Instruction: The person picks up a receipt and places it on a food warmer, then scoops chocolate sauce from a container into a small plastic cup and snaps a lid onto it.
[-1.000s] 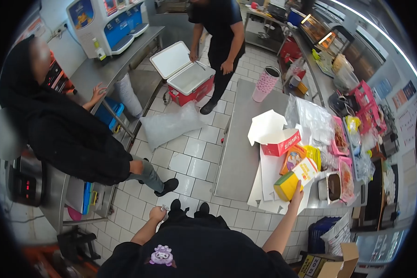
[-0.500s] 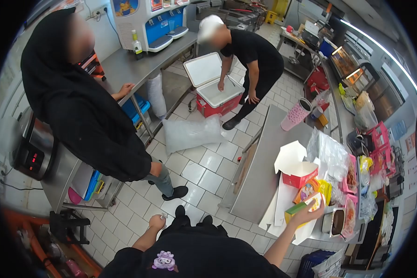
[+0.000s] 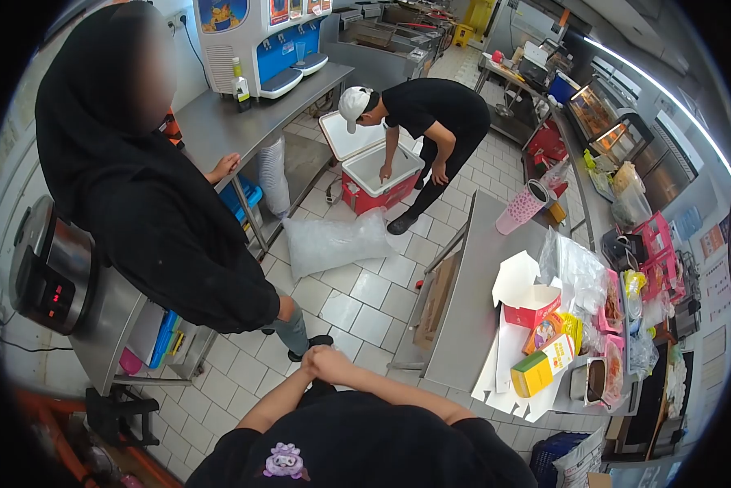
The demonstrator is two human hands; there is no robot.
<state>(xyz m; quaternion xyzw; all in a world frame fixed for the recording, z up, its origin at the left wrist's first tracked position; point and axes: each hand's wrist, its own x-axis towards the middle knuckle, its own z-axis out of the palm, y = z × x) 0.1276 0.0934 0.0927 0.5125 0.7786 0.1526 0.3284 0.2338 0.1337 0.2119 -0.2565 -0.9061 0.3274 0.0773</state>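
My left hand (image 3: 317, 358) and my right hand (image 3: 336, 368) are together in front of my body, fingers closed and pressed against each other. Whatever they hold, if anything, is hidden. To the right, a yellow and green box (image 3: 542, 368) lies on white card on the steel table (image 3: 483, 244). Beside it are an orange packet (image 3: 544, 332) and an open red and white box (image 3: 530, 302). A pink patterned tumbler (image 3: 521, 206) stands farther back on the same table.
One person (image 3: 130, 179) in black stands close on the left. Another person (image 3: 439, 122) in a white cap bends over an open red cooler (image 3: 382, 175). A clear bag (image 3: 337, 242) lies on the floor. A black stool (image 3: 121, 416) stands at lower left.
My right hand has let go of the yellow and green box and moved left to meet my left hand. The person in the cap has bent down over the cooler.
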